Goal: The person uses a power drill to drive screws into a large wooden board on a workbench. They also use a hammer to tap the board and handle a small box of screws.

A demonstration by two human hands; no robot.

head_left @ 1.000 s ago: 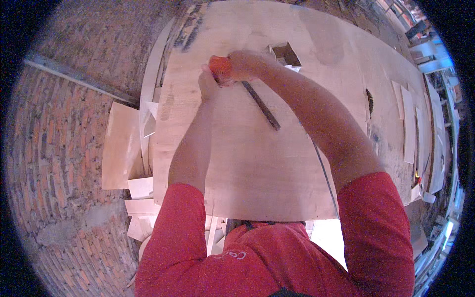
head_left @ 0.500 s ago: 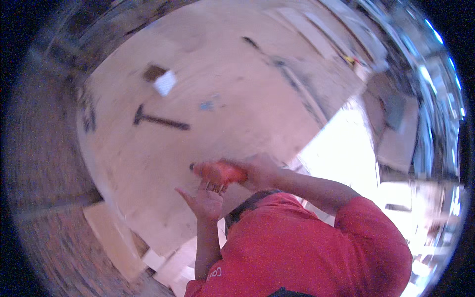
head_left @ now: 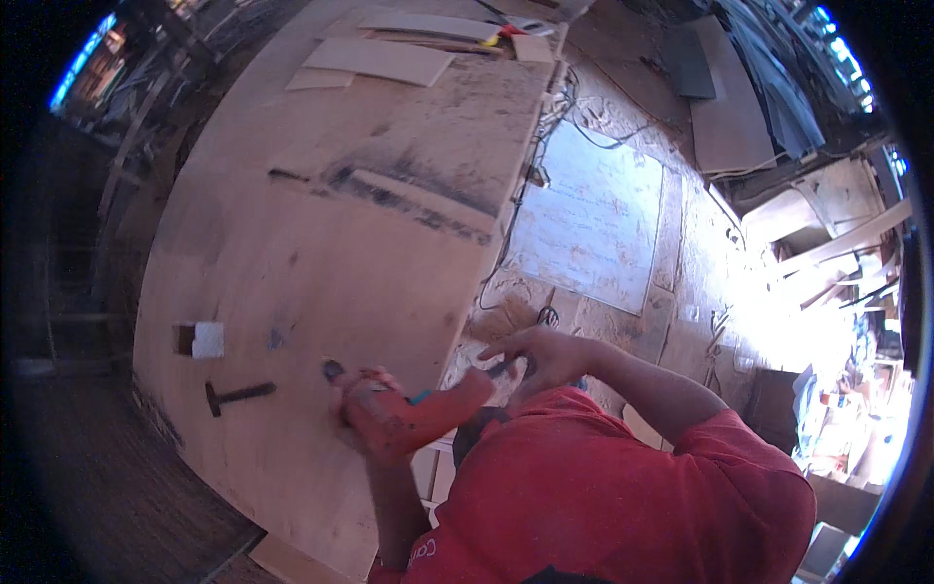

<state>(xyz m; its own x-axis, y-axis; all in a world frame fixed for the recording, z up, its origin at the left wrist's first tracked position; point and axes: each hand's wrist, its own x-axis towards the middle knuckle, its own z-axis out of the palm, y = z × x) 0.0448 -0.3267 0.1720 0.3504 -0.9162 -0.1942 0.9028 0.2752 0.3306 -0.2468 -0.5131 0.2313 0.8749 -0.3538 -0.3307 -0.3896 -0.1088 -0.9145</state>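
Observation:
An orange-red power drill (head_left: 404,417) lies across in front of me, its dark nose pointing left over the wooden board. My left hand (head_left: 352,401) is wrapped round the front of its body. From the handle end at the right comes a dark cord (head_left: 502,369), and my right hand (head_left: 550,356) pinches it close to the handle. A small teal patch shows on the drill's upper edge. Left of the drill, a hammer (head_left: 238,395) lies on the board. Just beyond the hammer is a small white block (head_left: 207,340) with a brown side.
A large plywood sheet (head_left: 321,263) forms the work surface. On it lie a long strip of wood (head_left: 423,200) and a small dark tool (head_left: 289,175). Thin panels (head_left: 379,60) are stacked at the far end. A pale board (head_left: 589,219) and loose cables (head_left: 608,136) lie on the dusty floor at right.
My view has swung to the right. The left hand, open with palm up before, now grips the drill's front; the right hand has shifted from the drill's body to the cord at its handle end.

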